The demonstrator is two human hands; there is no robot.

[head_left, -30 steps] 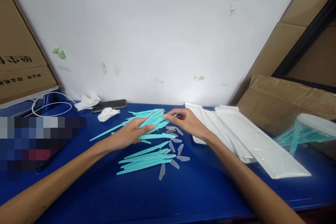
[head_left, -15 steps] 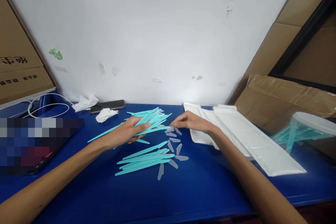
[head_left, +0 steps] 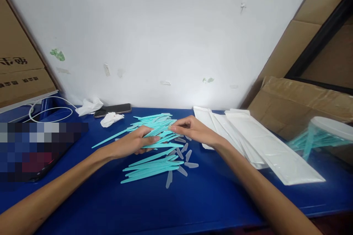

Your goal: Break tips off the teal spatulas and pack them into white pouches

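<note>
My left hand (head_left: 138,140) is closed around a bundle of slim teal eyebrow razors (head_left: 161,136), their ends fanned to the right. At the far-right end of that bundle, the thumb and fingertips of my right hand (head_left: 189,128) pinch the tip of one razor; the fingers hide exactly what is between them. Below the bundle lies a small row of loose razors (head_left: 151,169). Clear blade caps (head_left: 191,165) are scattered just right of this row. More teal razors (head_left: 149,119) are heaped behind my left hand.
White padded mailers (head_left: 264,143) overlap on the blue table (head_left: 165,209) to the right. Farther right stands a clear tub (head_left: 320,139) with teal razors inside. A phone (head_left: 117,109), crumpled tissues (head_left: 111,119) and a white cable (head_left: 52,120) lie back left. Cardboard flanks both sides.
My right hand has moved left, from the tip of a lower razor onto the upper part of the bundle. The bundle in my left hand has turned and dipped slightly.
</note>
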